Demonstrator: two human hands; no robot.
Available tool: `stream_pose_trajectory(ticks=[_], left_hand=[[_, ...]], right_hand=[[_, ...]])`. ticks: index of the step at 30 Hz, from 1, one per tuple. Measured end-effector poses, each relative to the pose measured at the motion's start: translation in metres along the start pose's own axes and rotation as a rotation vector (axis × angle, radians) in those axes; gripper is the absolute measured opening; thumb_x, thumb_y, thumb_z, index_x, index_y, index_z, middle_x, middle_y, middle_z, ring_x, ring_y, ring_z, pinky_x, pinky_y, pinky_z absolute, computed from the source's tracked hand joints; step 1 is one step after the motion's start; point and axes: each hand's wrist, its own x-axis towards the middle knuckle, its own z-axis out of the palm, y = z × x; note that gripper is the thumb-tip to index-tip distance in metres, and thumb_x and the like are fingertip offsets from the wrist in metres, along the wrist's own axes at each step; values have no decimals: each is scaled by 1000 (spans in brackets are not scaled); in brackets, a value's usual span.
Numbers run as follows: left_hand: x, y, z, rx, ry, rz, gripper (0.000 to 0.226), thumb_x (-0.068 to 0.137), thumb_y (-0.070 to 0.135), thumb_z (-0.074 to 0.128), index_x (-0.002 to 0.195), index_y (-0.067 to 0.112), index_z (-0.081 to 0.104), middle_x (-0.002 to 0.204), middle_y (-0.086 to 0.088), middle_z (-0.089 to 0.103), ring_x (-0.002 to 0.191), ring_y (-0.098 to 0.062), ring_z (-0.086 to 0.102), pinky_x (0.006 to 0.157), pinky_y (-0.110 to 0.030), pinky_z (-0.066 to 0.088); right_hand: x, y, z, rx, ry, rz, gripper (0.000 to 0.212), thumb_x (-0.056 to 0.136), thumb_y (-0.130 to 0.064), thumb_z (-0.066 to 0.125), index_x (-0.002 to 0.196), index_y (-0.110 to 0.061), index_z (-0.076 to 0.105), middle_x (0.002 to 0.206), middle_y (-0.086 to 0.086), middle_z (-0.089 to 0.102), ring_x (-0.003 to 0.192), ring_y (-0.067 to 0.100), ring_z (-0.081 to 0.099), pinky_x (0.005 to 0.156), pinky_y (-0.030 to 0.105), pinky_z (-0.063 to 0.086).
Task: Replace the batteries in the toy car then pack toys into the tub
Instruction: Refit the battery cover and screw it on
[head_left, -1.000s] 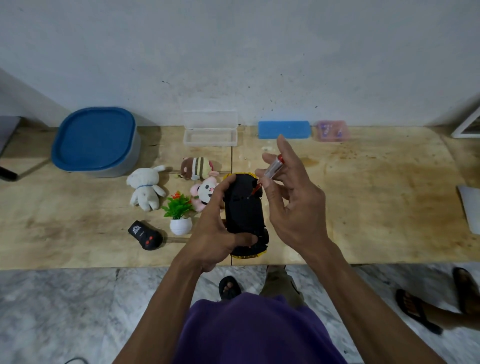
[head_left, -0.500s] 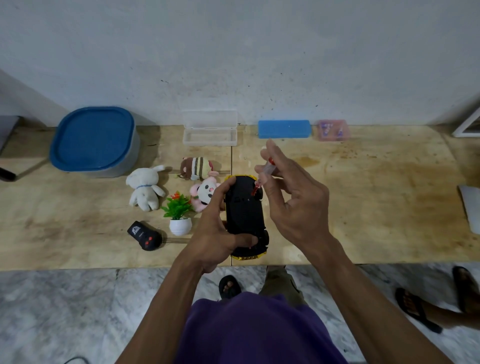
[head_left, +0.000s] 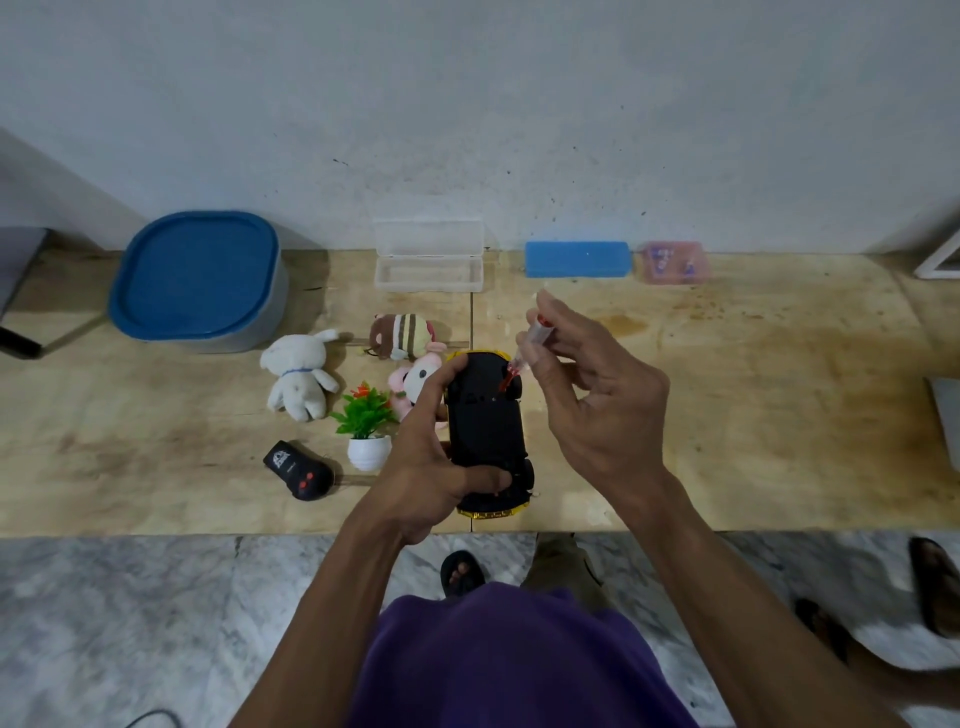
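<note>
Near the centre of the frame the toy car (head_left: 485, 431) is turned underside up, its black base facing the camera and a yellow edge showing at its lower end. The left hand (head_left: 426, 467) is wrapped around the car's left side, the thumb pressed across the lower part of the base and the fingers reaching up along the left edge. Just right of the car, the right hand (head_left: 597, 410) pinches a small screwdriver (head_left: 524, 353) with a clear and red handle between thumb and fingertips; the tool slants down and left, and its tip meets the upper right part of the car's base.

The tub (head_left: 200, 283), with its blue lid on, sits in the upper left, well apart from both hands. Between tub and car lie a white plush rabbit (head_left: 298, 376), a striped brown plush (head_left: 402, 335), a pink and white plush (head_left: 415, 387) partly hidden by the left hand, a small potted plant (head_left: 366, 426) and a black remote control (head_left: 298, 470).
</note>
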Motion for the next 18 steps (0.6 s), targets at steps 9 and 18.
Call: stream_pose_trajectory(ticks=[9, 18], left_hand=[[-1, -3, -6, -59, -21, -34, 114, 60, -25, 80, 143, 42, 41, 133, -11, 44, 110, -34, 63, 79, -47, 62], [-1, 2, -10, -93, -44, -22, 113, 62, -29, 76, 144, 39, 40, 133, -7, 47, 92, -17, 72, 74, -38, 62]], right_hand=[[1, -4, 9, 15, -20, 16, 35, 88, -8, 77, 120, -1, 66, 103, 11, 74, 86, 15, 73, 65, 30, 63], [3, -5, 14, -58, 23, 4, 35, 85, -8, 80, 116, 0, 67, 98, 12, 73, 82, 12, 69, 62, 25, 60]])
